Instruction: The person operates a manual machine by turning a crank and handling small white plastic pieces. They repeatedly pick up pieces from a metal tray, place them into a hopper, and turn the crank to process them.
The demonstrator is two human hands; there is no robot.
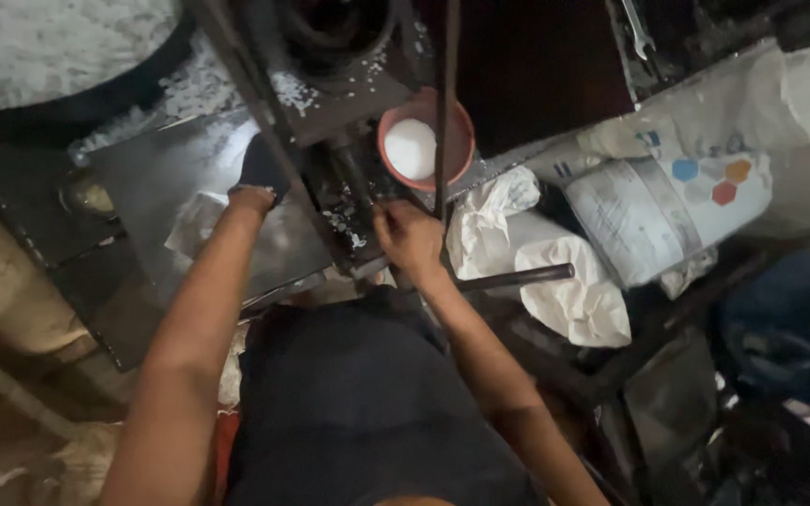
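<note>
I look down at a dark metal machine [330, 122] strewn with white granules. My left hand [260, 169] wears a dark glove and presses on the machine's black flat plate [171, 178] beside a slanted frame bar. My right hand [407, 239] is bare, its fingers curled at the machine's lower part near a thin vertical rod [445, 103]; whether it grips anything is hidden. Just beyond it stands a reddish bowl [424, 141] filled with white granules.
White sacks [564, 281] and a printed sack [667, 211] lie to the right. A dark metal bar [517, 277] juts out past my right wrist. A large tub of white granules [49, 42] sits at the upper left. A wrench [637, 28] rests at the top.
</note>
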